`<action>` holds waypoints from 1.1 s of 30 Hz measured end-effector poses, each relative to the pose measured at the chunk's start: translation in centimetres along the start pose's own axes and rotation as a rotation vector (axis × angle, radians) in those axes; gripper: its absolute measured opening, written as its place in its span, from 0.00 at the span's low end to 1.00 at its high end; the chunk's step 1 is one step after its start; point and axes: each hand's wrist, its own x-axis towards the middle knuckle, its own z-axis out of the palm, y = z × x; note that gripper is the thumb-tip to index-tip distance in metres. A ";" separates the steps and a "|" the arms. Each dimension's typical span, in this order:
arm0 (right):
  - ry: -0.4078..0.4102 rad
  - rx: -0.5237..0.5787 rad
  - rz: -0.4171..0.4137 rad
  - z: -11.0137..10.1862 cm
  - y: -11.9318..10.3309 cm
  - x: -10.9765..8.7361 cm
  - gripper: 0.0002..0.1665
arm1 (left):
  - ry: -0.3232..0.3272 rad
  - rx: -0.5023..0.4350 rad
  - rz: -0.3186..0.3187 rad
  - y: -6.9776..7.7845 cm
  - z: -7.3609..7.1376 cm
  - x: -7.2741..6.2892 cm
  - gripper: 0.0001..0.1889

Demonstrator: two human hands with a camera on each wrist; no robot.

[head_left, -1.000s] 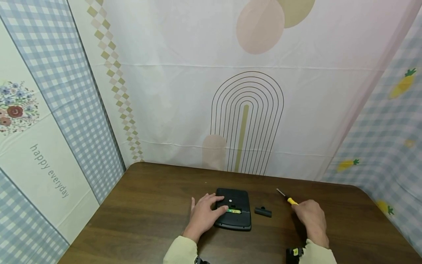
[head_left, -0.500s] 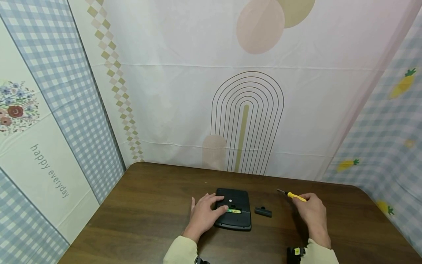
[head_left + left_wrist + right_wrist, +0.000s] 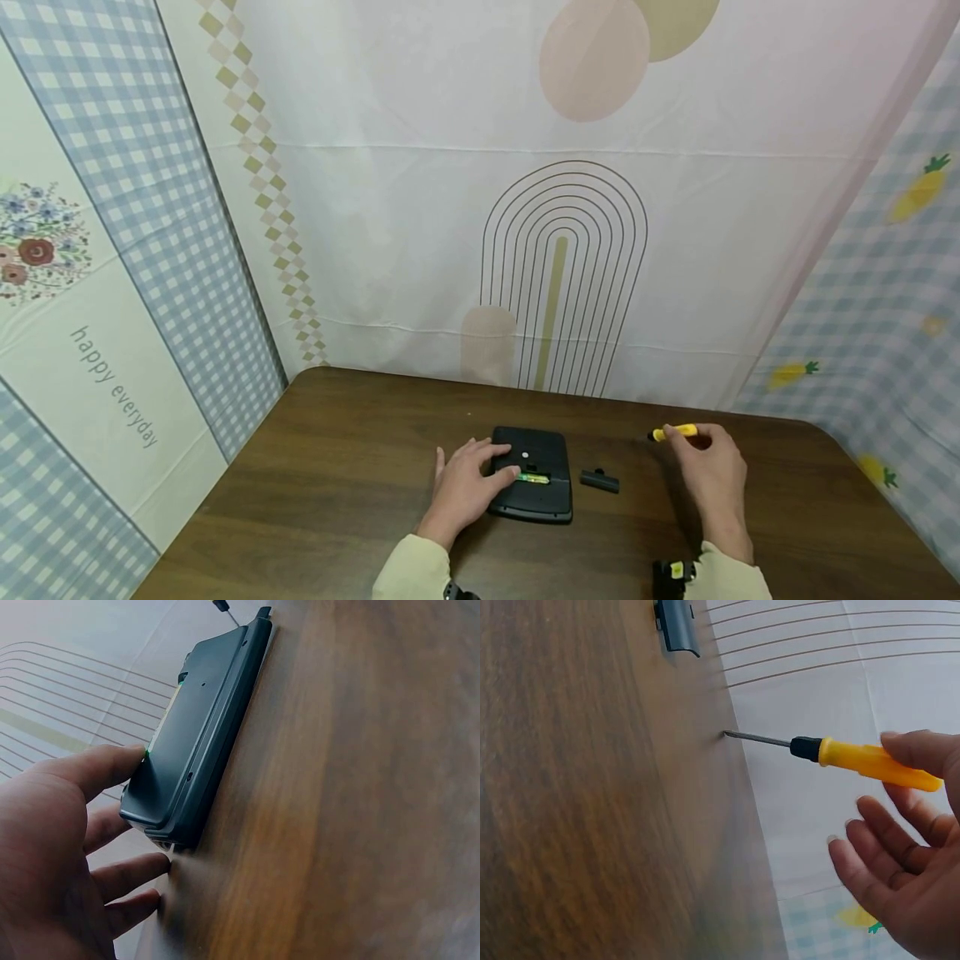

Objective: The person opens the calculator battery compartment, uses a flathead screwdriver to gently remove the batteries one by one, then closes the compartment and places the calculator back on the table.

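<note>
Head | left hand (image 3: 465,492) spread on black device (image 3: 531,502) | right hand (image 3: 712,479) pinching yellow screwdriver (image 3: 859,758) | black cover (image 3: 599,481) between, on table (image 3: 360,467)

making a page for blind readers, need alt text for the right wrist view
A right hand pinches a yellow-handled screwdriver, pointing it toward a brown table. A small dark cover lies on the table near the picture's top edge, with a patterned cloth behind.
</note>
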 end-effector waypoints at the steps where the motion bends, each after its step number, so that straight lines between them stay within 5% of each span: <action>1: 0.010 0.011 -0.003 0.0 -0.1 -0.1 0.37 | 0.000 -0.002 0.001 0.0 0.0 0.0 0.24; 17: 0.138 0.171 -0.031 0.6 -0.7 -0.3 0.31 | 0.001 -0.003 0.006 0.1 -0.1 0.2 0.24; 33: 0.138 0.235 -0.077 1.0 -0.9 -0.4 0.27 | 0.005 -0.010 0.011 0.0 -0.1 0.1 0.24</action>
